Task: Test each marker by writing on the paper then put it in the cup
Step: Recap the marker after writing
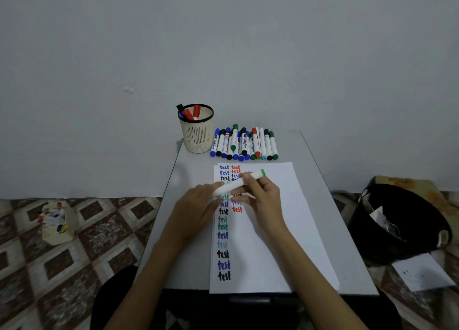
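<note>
A white marker with a green end (pixel 236 183) lies slanted over the paper (pixel 270 220), held by both hands. My right hand (pixel 260 193) grips its upper part with curled fingers. My left hand (pixel 198 205) holds its lower end, which the fingers hide. The paper carries two columns of the word "test" in several colours. A beige mesh cup (pixel 197 133) at the table's far left corner holds several markers. A row of several capped markers (pixel 244 143) lies beside the cup.
The small grey table (pixel 347 242) ends close to the paper on both sides. On the tiled floor, a box of markers (pixel 57 220) stands to the left, and a black bin (pixel 402 220) and a loose sheet (pixel 422 272) lie to the right.
</note>
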Motion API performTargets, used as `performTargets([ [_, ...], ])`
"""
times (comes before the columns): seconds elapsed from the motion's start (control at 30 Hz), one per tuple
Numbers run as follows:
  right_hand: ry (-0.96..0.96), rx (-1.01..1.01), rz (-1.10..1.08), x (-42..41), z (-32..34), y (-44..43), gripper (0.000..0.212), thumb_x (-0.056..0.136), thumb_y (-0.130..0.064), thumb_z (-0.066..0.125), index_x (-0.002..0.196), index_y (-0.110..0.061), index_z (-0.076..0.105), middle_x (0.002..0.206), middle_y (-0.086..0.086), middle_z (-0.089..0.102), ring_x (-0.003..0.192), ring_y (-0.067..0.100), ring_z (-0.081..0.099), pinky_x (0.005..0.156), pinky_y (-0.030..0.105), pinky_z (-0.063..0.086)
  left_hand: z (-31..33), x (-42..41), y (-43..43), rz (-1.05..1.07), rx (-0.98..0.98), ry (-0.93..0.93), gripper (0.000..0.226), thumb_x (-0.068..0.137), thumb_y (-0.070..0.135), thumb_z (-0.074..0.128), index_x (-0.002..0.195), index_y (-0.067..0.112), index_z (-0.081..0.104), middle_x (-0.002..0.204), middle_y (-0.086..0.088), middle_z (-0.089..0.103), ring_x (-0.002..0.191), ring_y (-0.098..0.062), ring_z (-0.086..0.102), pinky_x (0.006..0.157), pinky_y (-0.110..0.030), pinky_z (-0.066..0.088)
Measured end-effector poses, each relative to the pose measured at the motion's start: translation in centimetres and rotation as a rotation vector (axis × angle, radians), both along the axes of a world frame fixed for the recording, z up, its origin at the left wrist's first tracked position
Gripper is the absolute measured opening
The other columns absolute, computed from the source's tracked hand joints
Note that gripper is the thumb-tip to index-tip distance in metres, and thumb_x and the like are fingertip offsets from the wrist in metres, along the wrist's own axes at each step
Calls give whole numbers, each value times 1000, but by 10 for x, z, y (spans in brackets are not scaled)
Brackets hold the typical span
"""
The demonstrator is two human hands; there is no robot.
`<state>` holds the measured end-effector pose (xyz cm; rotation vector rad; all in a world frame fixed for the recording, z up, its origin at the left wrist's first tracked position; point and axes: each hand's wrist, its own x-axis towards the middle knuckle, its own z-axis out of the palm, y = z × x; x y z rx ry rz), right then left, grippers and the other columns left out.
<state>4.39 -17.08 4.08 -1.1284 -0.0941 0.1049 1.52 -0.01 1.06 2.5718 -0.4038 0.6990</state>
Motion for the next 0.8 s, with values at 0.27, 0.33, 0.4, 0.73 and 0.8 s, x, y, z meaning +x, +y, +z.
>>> performTargets([
  [0.27, -55, -144, 171, -5, -17, 14, 11, 89, -12, 67, 91, -2, 64, 76, 14, 68, 59, 23, 62, 47, 25, 46, -1, -5, -1, -113, -46, 100, 42, 96, 44, 26, 111, 14, 52, 87, -1, 68, 69, -11, 66, 59, -11, 50],
  [0.33, -44, -93, 179, -4, -16, 11, 11, 90, -9, 65, 90, 2, 63, 70, 14, 65, 55, 22, 58, 46, 25, 46, -1, -4, 1, -124, -15, 66, 44, 97, 49, 24, 111, 16, 51, 82, 0, 70, 62, -11, 67, 53, -3, 43],
  [0.4, -43, -69, 188, -4, -15, 8, 10, 90, -8, 63, 89, 2, 62, 67, 14, 63, 54, 21, 56, 46, 25, 46, -2, -4, 3, -141, 0, 42, 43, 97, 51, 24, 112, 19, 49, 79, 0, 70, 60, -10, 67, 51, -7, 47],
  [0.73, -18, 161, -132, 5, -11, -2, 10, 88, 3, 62, 86, -2, 54, 88, 19, 68, 71, 29, 70, 56, 32, 59, -3, 2, 3, -10, -17, 71, 43, 87, 48, 40, 118, 21, 54, 94, 8, 57, 82, -8, 52, 69, -23, 46],
  [0.8, -3, 146, -103, 7, -11, -4, 6, 91, -1, 59, 95, -1, 57, 104, 18, 70, 88, 33, 71, 65, 36, 61, -9, 7, 5, -26, 59, 80, 41, 85, 47, 43, 112, 20, 57, 105, 3, 56, 91, -9, 49, 75, -24, 43],
])
